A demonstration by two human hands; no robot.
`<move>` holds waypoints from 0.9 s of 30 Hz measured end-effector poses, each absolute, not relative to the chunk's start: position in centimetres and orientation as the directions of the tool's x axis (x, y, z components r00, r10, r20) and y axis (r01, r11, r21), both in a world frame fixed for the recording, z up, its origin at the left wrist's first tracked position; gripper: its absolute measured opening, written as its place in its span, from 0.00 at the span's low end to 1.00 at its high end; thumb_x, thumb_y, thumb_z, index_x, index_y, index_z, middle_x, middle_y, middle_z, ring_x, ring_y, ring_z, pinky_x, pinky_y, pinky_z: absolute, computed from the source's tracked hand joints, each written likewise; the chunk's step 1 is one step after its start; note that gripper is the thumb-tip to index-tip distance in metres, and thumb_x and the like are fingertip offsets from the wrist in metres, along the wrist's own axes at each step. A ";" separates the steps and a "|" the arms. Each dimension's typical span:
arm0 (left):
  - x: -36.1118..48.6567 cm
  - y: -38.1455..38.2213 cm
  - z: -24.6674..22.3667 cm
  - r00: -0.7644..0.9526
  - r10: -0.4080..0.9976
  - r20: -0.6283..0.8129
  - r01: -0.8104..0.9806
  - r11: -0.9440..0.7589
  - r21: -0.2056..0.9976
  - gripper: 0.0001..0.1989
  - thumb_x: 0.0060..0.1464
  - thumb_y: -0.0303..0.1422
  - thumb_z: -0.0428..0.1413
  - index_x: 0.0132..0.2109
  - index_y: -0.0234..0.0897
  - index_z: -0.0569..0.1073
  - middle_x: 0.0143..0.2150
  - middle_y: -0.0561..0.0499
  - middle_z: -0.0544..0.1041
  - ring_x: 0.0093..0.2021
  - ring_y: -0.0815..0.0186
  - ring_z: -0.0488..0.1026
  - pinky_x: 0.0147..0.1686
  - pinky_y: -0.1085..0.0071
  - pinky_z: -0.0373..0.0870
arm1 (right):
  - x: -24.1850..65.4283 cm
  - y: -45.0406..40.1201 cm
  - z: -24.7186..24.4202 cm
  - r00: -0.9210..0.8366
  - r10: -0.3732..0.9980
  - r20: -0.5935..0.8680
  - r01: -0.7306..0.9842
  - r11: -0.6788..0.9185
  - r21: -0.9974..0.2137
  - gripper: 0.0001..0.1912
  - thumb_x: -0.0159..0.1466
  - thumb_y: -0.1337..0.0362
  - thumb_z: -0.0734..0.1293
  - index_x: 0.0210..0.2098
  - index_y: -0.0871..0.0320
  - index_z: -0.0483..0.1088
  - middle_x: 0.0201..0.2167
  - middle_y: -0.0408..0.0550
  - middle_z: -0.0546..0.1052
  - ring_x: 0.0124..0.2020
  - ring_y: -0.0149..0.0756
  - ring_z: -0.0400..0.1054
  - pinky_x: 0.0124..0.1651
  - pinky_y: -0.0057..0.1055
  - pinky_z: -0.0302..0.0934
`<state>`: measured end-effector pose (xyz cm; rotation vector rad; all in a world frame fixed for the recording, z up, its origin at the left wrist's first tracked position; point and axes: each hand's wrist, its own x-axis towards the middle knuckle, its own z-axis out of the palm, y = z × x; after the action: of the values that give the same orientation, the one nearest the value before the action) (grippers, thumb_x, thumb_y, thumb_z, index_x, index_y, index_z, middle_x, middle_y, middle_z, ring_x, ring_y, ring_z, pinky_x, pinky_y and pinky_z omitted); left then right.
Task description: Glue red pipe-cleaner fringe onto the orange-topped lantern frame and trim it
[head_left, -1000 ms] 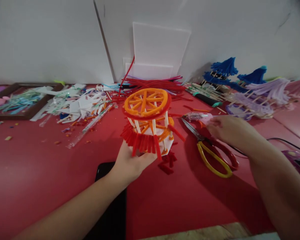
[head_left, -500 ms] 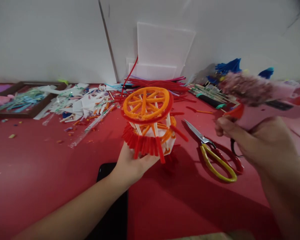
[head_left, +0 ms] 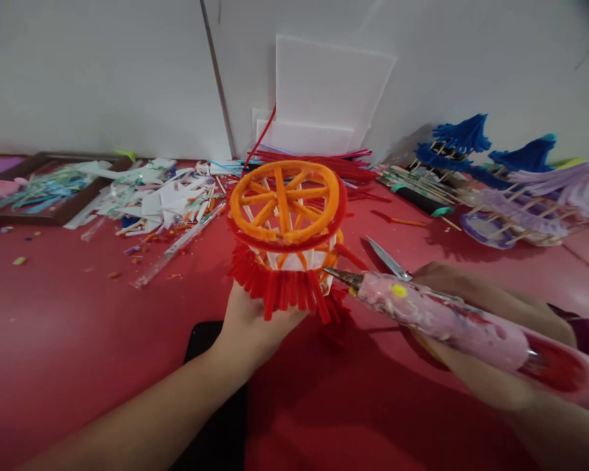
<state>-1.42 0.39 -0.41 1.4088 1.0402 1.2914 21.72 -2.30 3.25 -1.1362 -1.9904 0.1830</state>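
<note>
My left hand (head_left: 260,320) is closed around the lower part of a small pipe-cleaner model (head_left: 283,203). The model has an orange spoked ring on top, pale sticks as posts and a fringe of short red pieces round its middle. In my right hand (head_left: 471,314) is a pink hot glue gun (head_left: 436,314), which hides much of that hand. Its dark metal nozzle points left, at the model's right side by the end of the red fringe; whether it touches, I cannot tell. Scissors (head_left: 387,256) lie on the table, their handles mostly covered by my right hand and the gun.
A black phone-like slab (head_left: 216,412) lies under my left forearm. Paper and stick scraps (head_left: 161,203) and a brown frame (head_left: 53,216) are at the left. Red pipe cleaners (head_left: 324,163) lie behind the model. Blue-roofed models (head_left: 464,137) and a lilac one (head_left: 525,216) stand at the right.
My right hand has brought the glue gun down and left, from the right side to the model's fringe. The model has turned slightly and shifted a little left in my left hand.
</note>
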 end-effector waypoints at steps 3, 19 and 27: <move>-1.5 0.4 -0.4 0.098 0.973 0.209 0.001 -0.210 0.978 0.12 0.43 0.25 0.63 0.38 0.38 0.73 0.40 0.48 0.81 0.41 0.59 0.78 0.43 0.63 0.75 | 21.9 -2.5 3.2 -0.347 0.734 0.583 0.597 0.653 -0.467 0.08 0.55 0.68 0.67 0.36 0.55 0.69 0.28 0.45 0.73 0.27 0.32 0.68 0.26 0.28 0.64; -1.5 0.4 -0.7 0.083 0.979 0.187 -0.013 -0.187 0.982 0.16 0.41 0.27 0.64 0.41 0.35 0.73 0.42 0.45 0.80 0.43 0.57 0.77 0.46 0.61 0.73 | 22.2 -2.3 2.9 -0.390 0.673 0.628 0.601 0.703 -0.380 0.07 0.57 0.67 0.64 0.37 0.57 0.67 0.29 0.46 0.72 0.31 0.34 0.68 0.32 0.32 0.64; -1.4 0.3 -0.6 0.089 0.978 0.189 -0.014 -0.188 0.982 0.14 0.42 0.28 0.64 0.39 0.37 0.73 0.41 0.46 0.81 0.43 0.57 0.77 0.46 0.61 0.73 | 22.5 -2.1 2.9 -0.396 0.659 0.640 0.592 0.716 -0.370 0.06 0.57 0.65 0.66 0.36 0.57 0.67 0.28 0.46 0.72 0.29 0.36 0.69 0.30 0.33 0.63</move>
<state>-1.39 0.31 -0.63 1.3843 1.0416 1.2806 22.55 -2.09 2.86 -0.9473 -2.1092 0.1048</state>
